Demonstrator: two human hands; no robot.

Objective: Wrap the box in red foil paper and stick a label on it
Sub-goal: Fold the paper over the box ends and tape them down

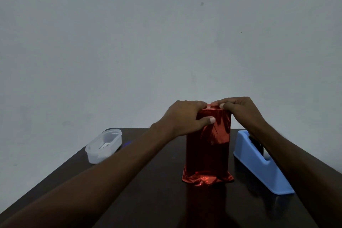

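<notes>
My box [208, 146] stands upright mid-table, wrapped in red foil [207, 179] that flares loose and crinkled at its base. It seems light and tippy, the foil slick and easily creased, so I hold it high. My left hand [185, 116] grips the top, thumb on the front; my right hand [238, 109] pinches the foil at the top edge. A blue tape dispenser [262, 164] sits just right, beneath my arm; a clear tub [103, 146] left, well apart.
</notes>
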